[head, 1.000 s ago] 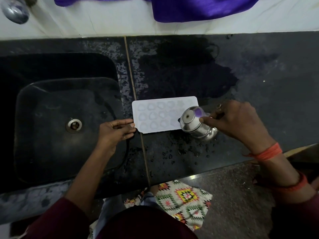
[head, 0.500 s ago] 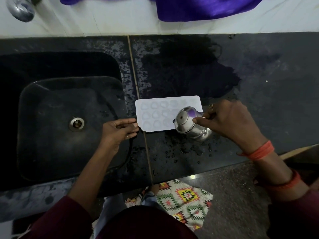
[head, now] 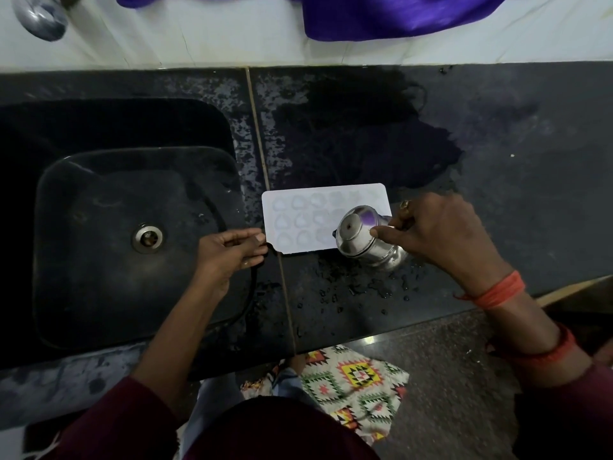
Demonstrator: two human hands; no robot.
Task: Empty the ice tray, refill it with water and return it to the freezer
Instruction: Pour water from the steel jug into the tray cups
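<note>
White ice tray (head: 308, 214) flat on the black counter (head: 497, 180), centre frame, just right of the sink (head: 99, 260); left hand (head: 229, 252) has fingers curled, pinching the tray's lower-left corner; right hand (head: 438, 234) is wrapped round a small steel pot (head: 365, 242), held tilted over the tray's right end; water drops (head: 351, 293) on the counter just below the tray.

Kitchen — sink (head: 99, 247), stone counter (head: 497, 161).

One head-worn camera looks steeply down, close over the counter (head: 497, 161) and sink (head: 99, 260).
</note>
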